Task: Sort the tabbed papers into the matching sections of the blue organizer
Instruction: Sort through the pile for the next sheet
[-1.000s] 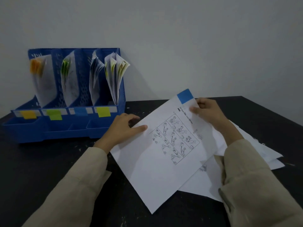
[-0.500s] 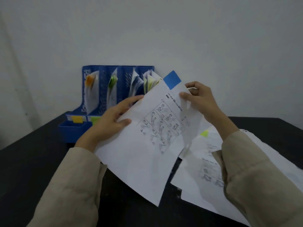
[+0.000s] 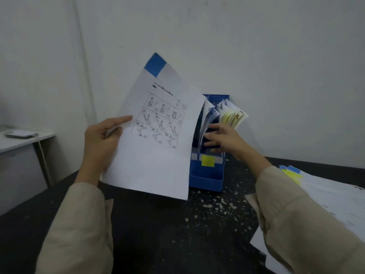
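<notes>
My left hand (image 3: pixel 102 139) grips the left edge of a white sheet (image 3: pixel 156 155) with a comic-style drawing and a blue tab (image 3: pixel 155 64) at its top corner, held upright in front of the blue organizer (image 3: pixel 207 175). The sheet hides the organizer's left sections. My right hand (image 3: pixel 223 138) reaches into the organizer with straight fingers, touching the papers (image 3: pixel 209 117) standing in the section left of the yellow-tabbed stack (image 3: pixel 233 115). A yellow label (image 3: pixel 207 161) marks the rightmost section's front.
A loose pile of tabbed papers (image 3: pixel 325 194) lies on the black table (image 3: pixel 167 234) at the right, blue and yellow tabs showing. White paint flecks dot the table. A grey desk (image 3: pixel 17 141) stands at the far left by the wall.
My right hand let go of the sheet and moved to the organizer's papers. My left hand alone lifted the sheet more upright. The view swung left, so the organizer now appears at centre right.
</notes>
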{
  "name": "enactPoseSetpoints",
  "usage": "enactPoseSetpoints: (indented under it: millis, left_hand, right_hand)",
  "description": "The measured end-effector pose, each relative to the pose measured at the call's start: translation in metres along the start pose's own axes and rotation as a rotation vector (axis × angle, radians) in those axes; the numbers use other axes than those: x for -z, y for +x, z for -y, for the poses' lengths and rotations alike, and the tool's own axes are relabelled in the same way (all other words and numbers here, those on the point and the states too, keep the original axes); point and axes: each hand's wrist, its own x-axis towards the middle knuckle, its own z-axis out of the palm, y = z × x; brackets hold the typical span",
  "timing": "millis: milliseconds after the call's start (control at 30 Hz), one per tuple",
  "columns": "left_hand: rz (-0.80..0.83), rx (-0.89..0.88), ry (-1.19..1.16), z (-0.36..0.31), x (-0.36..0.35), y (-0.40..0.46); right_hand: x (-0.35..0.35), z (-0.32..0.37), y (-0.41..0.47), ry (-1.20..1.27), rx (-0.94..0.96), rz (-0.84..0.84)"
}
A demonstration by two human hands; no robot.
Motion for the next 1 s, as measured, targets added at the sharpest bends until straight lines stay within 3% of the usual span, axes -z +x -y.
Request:
enactPoseSetpoints:
  millis: [233, 433, 567, 700, 867, 1000]
  left_hand:
    - [-0.077, -0.258, 0.19, -0.017, -0.034, 0.013]
    - [-0.112, -0.421, 0.306, -0.04, -0.073, 0.035]
    - [-0.134, -0.416, 0.344, -0.062, -0.104, 0.053]
    - [0.006, -0.378, 0.307, -0.069, -0.143, 0.059]
    - [0.404, -0.368, 0.225, -0.031, -0.186, 0.04]
    - [0.465, -0.265, 0.238, 0.013, -0.198, 0.019]
  right_hand:
    - [-0.016, -0.004, 0.01, 0.194, -0.207, 0.264]
    - [-0.012, -0.01, 0.011, 0.172, -0.216, 0.223]
    - [-0.01, -0.011, 0.007, 0.215, -0.221, 0.243]
    - [-0.009, -0.011, 0.004, 0.231, -0.206, 0.249]
    - [-0.005, -0.012, 0.002, 0.226, -0.189, 0.221]
    - [0.006, -0.005, -0.003, 0.156, -0.133, 0.206]
